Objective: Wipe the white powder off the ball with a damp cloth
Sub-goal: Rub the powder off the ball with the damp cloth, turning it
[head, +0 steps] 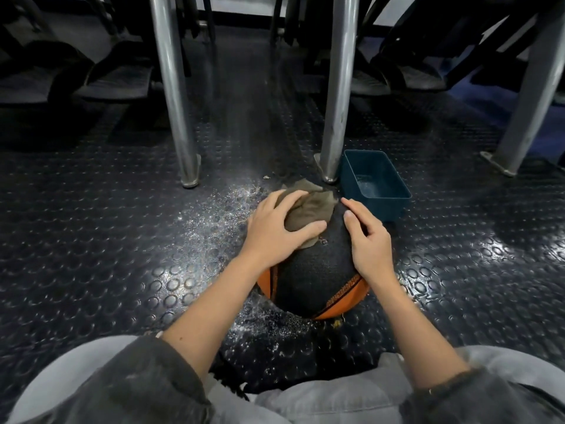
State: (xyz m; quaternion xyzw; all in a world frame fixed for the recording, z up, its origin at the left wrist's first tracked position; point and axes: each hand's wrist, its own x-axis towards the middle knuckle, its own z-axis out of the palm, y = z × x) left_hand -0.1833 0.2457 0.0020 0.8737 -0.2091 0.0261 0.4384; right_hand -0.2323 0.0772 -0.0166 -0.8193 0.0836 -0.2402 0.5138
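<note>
- so the ball (312,280) cannot roll, right hand (368,240) lies flat on it, fingers straight.
- left hand (272,224) grips cloth (312,206) against its top to wipe.

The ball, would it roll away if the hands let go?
Probably: the ball is round, sits on a flat floor, and the right hand rests on it. Its pebbled skin likely grips well. It seems firm: the left hand pressing the cloth leaves no dent.
</note>
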